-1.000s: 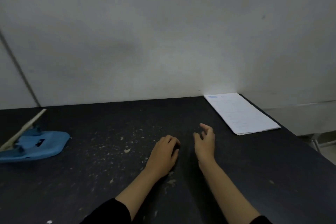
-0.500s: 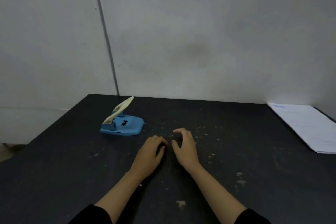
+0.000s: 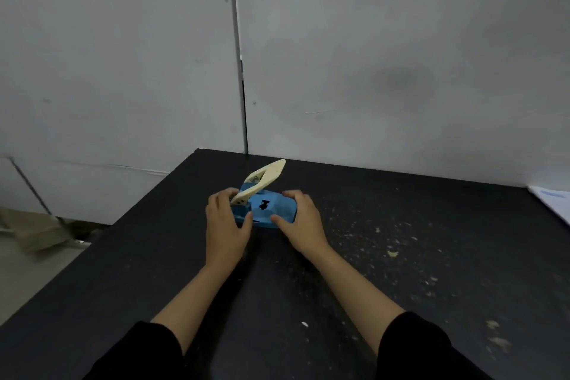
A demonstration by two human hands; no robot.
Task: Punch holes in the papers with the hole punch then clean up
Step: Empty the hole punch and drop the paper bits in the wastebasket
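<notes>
A blue hole punch with a raised cream lever stands on the black table, near its far left part. My left hand grips the punch's left end, fingers curled behind it and thumb at the front. My right hand grips its right end the same way. A stack of white papers lies at the right edge of the view, only its corner showing.
Small pale paper scraps are scattered over the table to the right of the punch. A grey wall runs close behind the table. The table's left edge drops to the floor, where a brown cardboard piece lies.
My head turned left, so the punch came to the centre and the papers slid to the right edge. Both hands moved from the bare tabletop to the punch and took hold of it.
</notes>
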